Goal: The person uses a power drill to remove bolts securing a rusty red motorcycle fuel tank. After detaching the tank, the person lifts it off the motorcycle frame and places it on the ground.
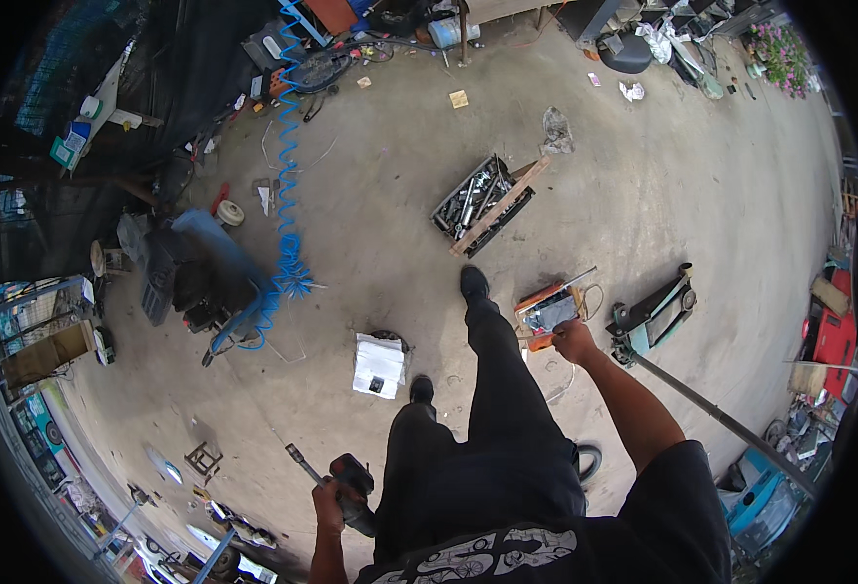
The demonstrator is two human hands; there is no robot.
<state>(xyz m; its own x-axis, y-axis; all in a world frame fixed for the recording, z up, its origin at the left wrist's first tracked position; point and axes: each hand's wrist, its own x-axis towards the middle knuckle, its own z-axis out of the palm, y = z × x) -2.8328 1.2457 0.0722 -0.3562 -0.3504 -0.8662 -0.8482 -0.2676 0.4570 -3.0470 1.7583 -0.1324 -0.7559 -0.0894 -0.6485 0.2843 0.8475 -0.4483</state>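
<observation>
Our left hand [327, 506] grips a power driver [354, 475]; our right hand [574, 343] overlaps an orange-edged box [549, 310], its hold unclear.

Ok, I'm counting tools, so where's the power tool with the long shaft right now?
In the head view, the power tool is at lower left, gripped in the left hand, beside the dark trousers.

Toolbox [504, 224] and floor jack [636, 338] show a workshop
</observation>
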